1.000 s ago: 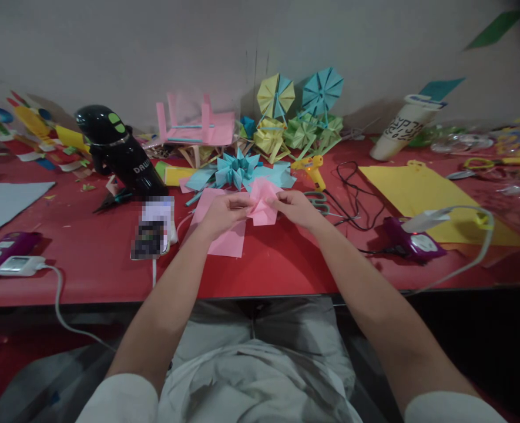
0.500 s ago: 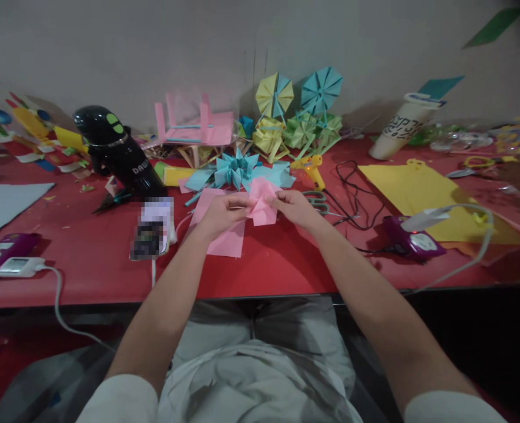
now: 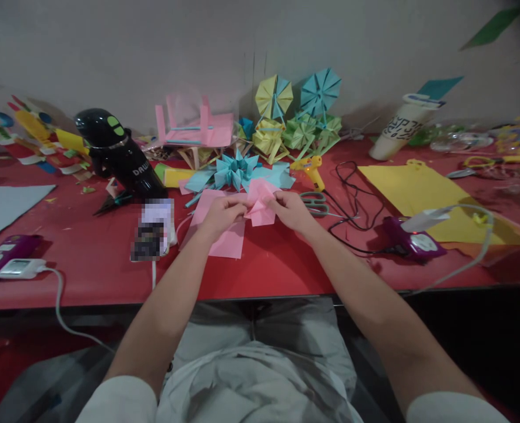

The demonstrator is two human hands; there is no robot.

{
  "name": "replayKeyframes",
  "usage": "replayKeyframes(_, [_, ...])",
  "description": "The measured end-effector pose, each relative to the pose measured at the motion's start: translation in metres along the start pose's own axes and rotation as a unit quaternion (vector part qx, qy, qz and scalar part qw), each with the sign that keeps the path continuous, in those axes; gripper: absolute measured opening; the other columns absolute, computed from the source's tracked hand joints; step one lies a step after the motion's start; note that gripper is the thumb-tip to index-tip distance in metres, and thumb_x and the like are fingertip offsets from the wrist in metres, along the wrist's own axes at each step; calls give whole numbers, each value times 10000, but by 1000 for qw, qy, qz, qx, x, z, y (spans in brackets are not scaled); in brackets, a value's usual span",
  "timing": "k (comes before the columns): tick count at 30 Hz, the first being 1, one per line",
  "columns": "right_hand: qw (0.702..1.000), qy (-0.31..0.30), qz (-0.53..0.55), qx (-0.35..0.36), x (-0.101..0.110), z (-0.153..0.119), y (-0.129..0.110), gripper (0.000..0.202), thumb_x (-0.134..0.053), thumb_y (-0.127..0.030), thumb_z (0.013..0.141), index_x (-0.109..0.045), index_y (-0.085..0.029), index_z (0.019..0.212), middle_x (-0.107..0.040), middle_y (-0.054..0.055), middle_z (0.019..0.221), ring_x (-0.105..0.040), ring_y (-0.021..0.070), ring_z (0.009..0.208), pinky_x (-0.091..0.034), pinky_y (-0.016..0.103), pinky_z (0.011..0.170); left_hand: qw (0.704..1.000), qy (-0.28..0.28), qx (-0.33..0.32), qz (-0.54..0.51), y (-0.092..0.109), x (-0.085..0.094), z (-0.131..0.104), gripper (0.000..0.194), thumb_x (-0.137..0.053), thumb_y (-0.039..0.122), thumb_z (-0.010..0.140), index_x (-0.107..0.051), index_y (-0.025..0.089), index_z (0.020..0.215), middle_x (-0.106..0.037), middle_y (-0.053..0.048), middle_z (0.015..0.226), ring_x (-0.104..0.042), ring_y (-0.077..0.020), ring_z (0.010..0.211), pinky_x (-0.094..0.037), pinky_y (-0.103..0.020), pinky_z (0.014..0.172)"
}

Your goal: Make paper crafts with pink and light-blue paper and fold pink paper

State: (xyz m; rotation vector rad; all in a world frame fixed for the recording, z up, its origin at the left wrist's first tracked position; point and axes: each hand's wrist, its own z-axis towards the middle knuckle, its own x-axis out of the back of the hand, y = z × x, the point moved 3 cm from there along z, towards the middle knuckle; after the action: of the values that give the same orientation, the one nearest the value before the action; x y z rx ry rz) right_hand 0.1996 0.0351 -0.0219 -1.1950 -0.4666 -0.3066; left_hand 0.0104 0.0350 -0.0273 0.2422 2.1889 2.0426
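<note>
A folded piece of pink paper [image 3: 262,202] is held between both hands above the red tabletop, its creased flaps standing up. My left hand [image 3: 224,215] pinches its left side, thumb and fingers together. On its right side my right hand [image 3: 290,210] grips it with the thumb over the front. Flat pink sheets [image 3: 227,242] lie on the table under and beside my left hand. Just behind the held paper sits a blue folded-paper star [image 3: 237,170]. Green-handled scissors [image 3: 316,203] lie right beside my right hand.
A yellow glue gun [image 3: 311,169] with a black cord is behind my right hand. At left stand a black bottle [image 3: 118,153] and a phone [image 3: 153,229]. A purple power strip [image 3: 412,239] and yellow sheets [image 3: 436,197] lie right. Paper umbrellas [image 3: 321,91] line the wall.
Both hands and the pink paper have shifted very slightly left. My right fingers have moved a little further in over the paper's front.
</note>
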Motion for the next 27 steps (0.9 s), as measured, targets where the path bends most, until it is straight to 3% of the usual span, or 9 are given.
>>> replayKeyframes(4, [1000,10,-12,0,-2,0,0,462,-522,-542,854,-329,-221,585,-292,-44,574,-284,106,577,-225,287,550,1000,-6,-27,-8,1,-3,-2,242,-773,382,708,-767,155,794,-719,-47,811,-646,-146,756,-537,-294,735])
replayKeyframes(7, [1000,9,-12,0,-3,0,-2,477,-519,-566,857,-336,-220,585,-304,-40,576,-289,108,580,-228,287,551,997,-3,-69,31,1,-4,-3,319,-836,417,651,-771,162,832,-724,-45,830,-638,-150,767,-532,-292,744])
replayKeyframes(11, [1000,5,-6,-7,-2,0,-4,515,-527,-625,841,-340,-221,583,-304,-38,576,-284,109,577,-227,291,549,997,12,-65,41,-2,-3,-2,369,-855,439,617,-763,153,830,-729,-57,827,-647,-166,768,-546,-320,750])
replayKeyframes(20, [999,4,25,-19,-2,1,2,500,-555,-597,825,-351,-217,573,-301,-32,597,-279,108,585,-215,281,540,997,-3,-69,32,-1,-2,-1,320,-838,341,620,-742,141,850,-722,-68,868,-664,-178,821,-562,-359,803])
replayKeyframes(27, [996,5,77,-51,-3,1,4,494,-575,-611,803,-373,-216,585,-308,-32,597,-285,112,593,-220,274,531,996,15,-81,37,5,-2,-2,289,-824,252,625,-672,144,845,-671,-42,806,-638,-155,778,-565,-308,683])
